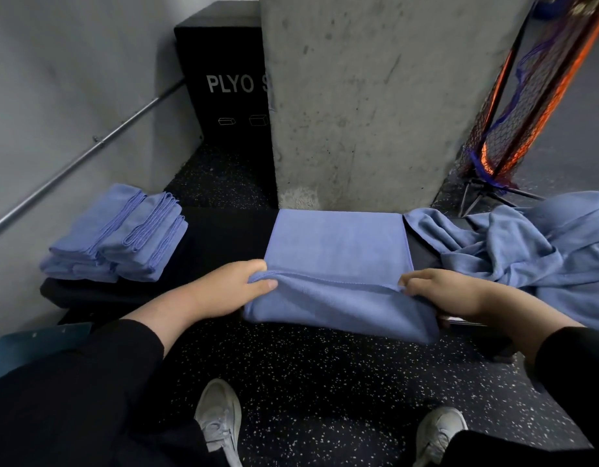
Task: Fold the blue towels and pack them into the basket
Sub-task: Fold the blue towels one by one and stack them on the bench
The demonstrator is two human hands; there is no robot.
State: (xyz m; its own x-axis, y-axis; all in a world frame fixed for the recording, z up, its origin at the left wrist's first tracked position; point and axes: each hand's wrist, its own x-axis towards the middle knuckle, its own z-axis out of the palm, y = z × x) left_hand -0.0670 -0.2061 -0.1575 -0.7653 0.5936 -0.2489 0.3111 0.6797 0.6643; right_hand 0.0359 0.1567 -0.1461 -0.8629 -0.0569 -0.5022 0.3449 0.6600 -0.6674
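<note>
Head view, frame centre: left hand [235, 286] and right hand [438, 286] pinch opposite ends of the blue towel's [338, 247] near fold, its long axis seemingly left-right between them.

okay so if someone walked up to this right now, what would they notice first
Both hands stand out at centre: the left hand and right hand each pinch an end of a blue towel half-folded over the black bench. Folded towels sit stacked at left; an unfolded heap lies at right.
</note>
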